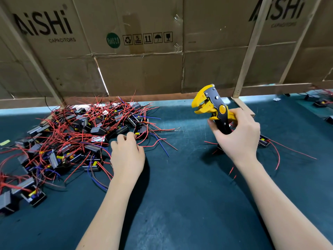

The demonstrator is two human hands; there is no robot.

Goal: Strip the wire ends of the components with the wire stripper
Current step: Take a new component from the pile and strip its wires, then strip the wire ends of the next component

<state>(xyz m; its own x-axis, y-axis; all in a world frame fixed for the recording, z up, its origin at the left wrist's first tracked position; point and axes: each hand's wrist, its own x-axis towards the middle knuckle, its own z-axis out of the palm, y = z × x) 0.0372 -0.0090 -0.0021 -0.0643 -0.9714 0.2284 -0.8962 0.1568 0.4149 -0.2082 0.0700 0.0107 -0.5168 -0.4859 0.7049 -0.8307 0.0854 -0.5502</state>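
Left hand (127, 156) curls its grip into the pile (75, 139) on the surface (180, 186), wire seemingly pinched. Right hand (236, 134), well to the right, clasps the stripper (211, 107) upright, jaws agape toward the pile.

The scene is evenly and fairly brightly lit from above and behind the camera, so the left hand (127, 156) and the right hand (237, 136) each throw a soft dark shadow onto the green mat (180, 195) just beside and beyond them. A thin strip of daylight glows under the cardboard wall (144, 73) beyond both hands. Wide-angle distortion bends the wooden battens (246, 51) outward, and the far corners look softer than the centre.
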